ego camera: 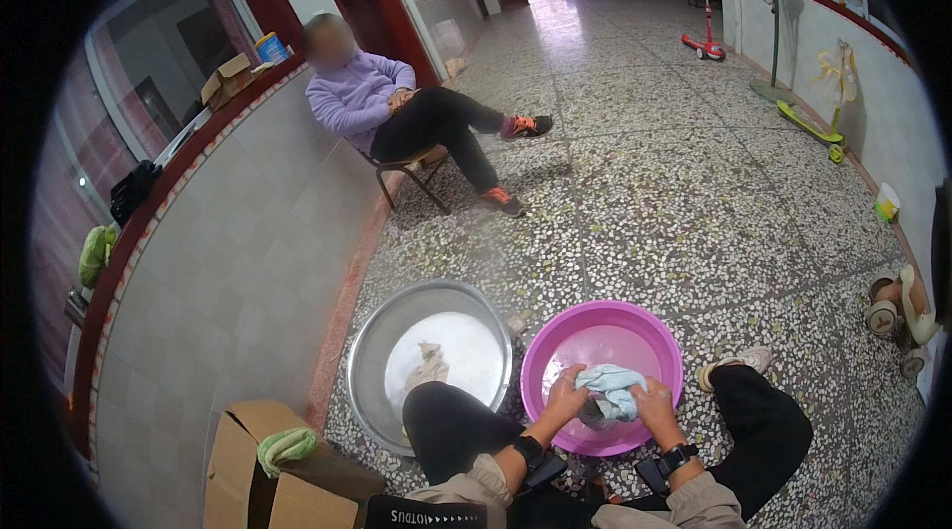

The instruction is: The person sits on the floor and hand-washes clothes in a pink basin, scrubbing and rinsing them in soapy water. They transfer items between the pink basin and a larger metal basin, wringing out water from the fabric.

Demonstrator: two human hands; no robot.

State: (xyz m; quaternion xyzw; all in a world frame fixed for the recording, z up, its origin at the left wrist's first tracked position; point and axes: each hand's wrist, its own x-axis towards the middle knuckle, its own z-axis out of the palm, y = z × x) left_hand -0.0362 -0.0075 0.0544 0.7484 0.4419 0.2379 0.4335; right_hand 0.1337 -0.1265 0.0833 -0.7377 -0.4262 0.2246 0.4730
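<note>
Between my two hands is a wet light-blue cloth (611,379), bunched up above a pink plastic basin (529,380). My left hand (567,396) grips its left end, and my right hand (656,404) has hold of the right end. Below the blue cloth, a darker grey cloth (593,414) hangs or lies in the basin; which of the two I cannot tell. Water covers the basin's bottom. Just left stands a wide metal basin (357,373) with a beige cloth (428,367) in it, partly hidden by my knee.
An open cardboard box (312,503) with a green towel (287,449) on its edge stands at lower left. A seated person (364,98) is by the left wall. Along the right wall are a green scooter (811,124), a paper cup (887,202) and a fan (772,31); a red scooter (706,31) stands farther back.
</note>
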